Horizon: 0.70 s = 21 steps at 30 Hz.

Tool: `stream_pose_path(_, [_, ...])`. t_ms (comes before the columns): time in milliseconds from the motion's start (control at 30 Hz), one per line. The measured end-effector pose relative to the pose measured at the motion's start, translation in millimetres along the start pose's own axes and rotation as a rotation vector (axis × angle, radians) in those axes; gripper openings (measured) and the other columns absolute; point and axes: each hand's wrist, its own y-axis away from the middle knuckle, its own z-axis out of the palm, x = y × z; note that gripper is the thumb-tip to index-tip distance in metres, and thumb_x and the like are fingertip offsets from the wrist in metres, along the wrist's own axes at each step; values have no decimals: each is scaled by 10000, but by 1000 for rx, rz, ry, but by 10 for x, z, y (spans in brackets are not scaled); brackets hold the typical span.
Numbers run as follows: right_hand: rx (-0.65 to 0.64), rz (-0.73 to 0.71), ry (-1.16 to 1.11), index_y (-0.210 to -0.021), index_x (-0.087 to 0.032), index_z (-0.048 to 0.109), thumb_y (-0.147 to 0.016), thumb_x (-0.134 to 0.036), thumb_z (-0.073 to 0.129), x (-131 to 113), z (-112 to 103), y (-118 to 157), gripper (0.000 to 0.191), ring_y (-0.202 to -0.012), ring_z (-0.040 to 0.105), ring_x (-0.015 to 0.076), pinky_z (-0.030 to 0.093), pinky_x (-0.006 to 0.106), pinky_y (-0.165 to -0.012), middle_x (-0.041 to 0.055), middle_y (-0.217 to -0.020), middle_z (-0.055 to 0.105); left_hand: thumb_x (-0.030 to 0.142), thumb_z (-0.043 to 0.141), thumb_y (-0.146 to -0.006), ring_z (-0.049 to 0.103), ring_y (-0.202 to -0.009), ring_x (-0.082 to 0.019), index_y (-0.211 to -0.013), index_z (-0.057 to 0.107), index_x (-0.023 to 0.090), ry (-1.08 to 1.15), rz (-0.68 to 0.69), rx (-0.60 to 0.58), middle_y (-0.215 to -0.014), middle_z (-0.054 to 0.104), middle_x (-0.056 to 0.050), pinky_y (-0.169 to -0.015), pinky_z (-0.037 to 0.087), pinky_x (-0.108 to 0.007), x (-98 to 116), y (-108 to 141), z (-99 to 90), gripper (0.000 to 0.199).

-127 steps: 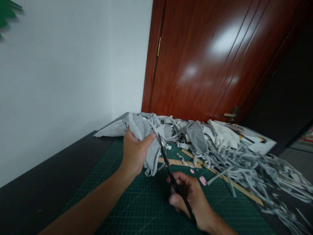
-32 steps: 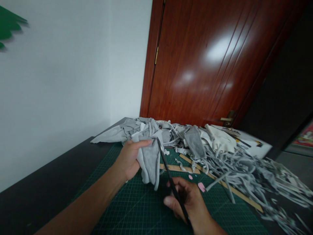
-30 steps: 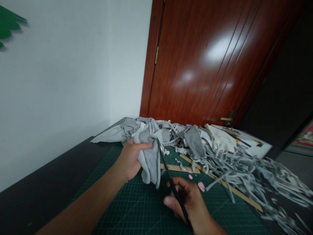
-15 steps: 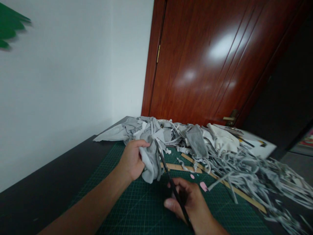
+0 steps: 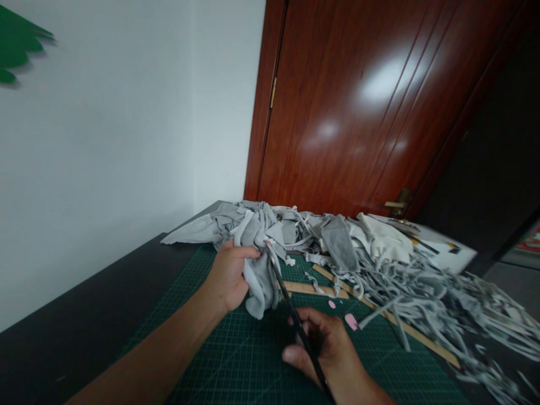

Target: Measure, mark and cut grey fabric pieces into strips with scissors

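My left hand (image 5: 231, 275) pinches a bunched piece of soft grey cloth (image 5: 260, 284), thumb on the near side, and its lower folds hang free. In my right hand (image 5: 320, 343) is a long, thin black-handled tool (image 5: 296, 318) with a silvery front part. The tool slants up and away, its far end against or just in front of the cloth's right side. A small pinkish spot shows at that end; the exact kind of tool cannot be made out. Both hands are above a green gridded cutting mat (image 5: 228, 360).
Grey cloth (image 5: 198, 229) lies heaped at the back, beside a reddish wooden door (image 5: 337, 112). Tangled grey fabric strips (image 5: 422, 287) cover the right side. Wooden rulers (image 5: 415, 334) and pink scraps (image 5: 351, 322) lie on the mat. A white wall (image 5: 105, 140) stands left.
The cloth in my left hand has shifted slightly, its upper fold now standing higher above my fingers. The tool's far end has moved a little left and down.
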Motion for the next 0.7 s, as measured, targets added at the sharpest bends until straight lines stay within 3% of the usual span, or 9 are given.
stream_pose_path(267, [-19,43,-7,-877,-199,715,-718,-586,964,-65,16,-2,486,-555,331,117,225,271,-512,-78,-596,417,68,679,-529,696,-558,-219,-1069,730,122,13,-3,-25,-734,752,-42,-590,630,-364,33,45,10,545])
stream_pose_path(500, [-17,41,10,-872,-185,718,-749,-603,933,-31,21,5,486,-555,312,110,199,274,-515,-75,-597,408,139,903,-525,721,-686,-209,-1054,701,139,-104,273,48,-869,787,-49,-630,599,-312,-29,26,9,566])
stream_pose_path(700, [-23,29,39,-873,-190,718,-728,-600,953,-73,14,4,494,-547,321,111,216,266,-504,-77,-593,407,219,957,-564,714,-771,-186,-1116,665,172,-236,466,156,-942,783,-32,-733,594,-306,-64,-19,-37,626])
